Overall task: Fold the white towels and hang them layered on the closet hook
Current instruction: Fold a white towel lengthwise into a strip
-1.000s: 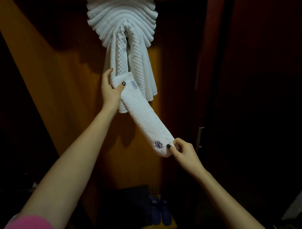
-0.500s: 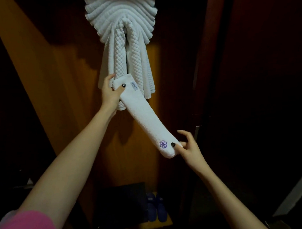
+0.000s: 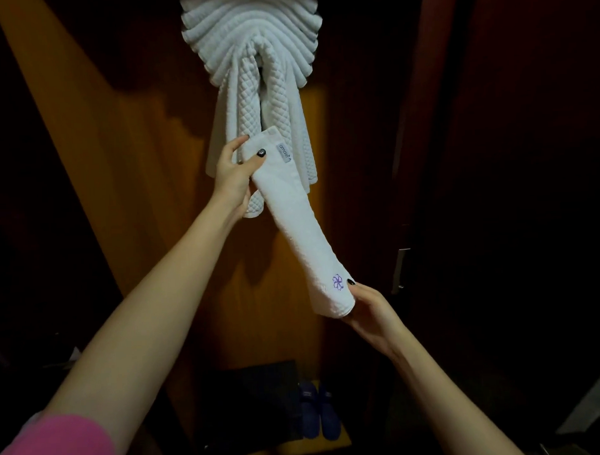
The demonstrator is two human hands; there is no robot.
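Observation:
A narrow folded white towel (image 3: pixel 298 224) with a grey label and a purple flower mark runs slantwise between my hands. My left hand (image 3: pixel 234 175) pinches its upper end, thumb on top. Its lower end sits in my right hand (image 3: pixel 369 310), thumb beside the flower and fingers underneath. Behind it, several layered white towels (image 3: pixel 251 35) hang arched at the top of the closet, with a waffle-textured towel (image 3: pixel 278 126) draped down through their middle. The hook itself is hidden by the towels.
The wooden closet back panel (image 3: pixel 126 165) is lit orange. A dark closet door (image 3: pixel 494 186) with a metal latch (image 3: pixel 400 268) stands to the right. On the floor lie blue slippers (image 3: pixel 318 410) next to a dark box (image 3: pixel 253 402).
Both hands have lowered the folded towel a little, relative to the hanging towels. My right hand's fingers, spread half a second ago, now close under the lower end.

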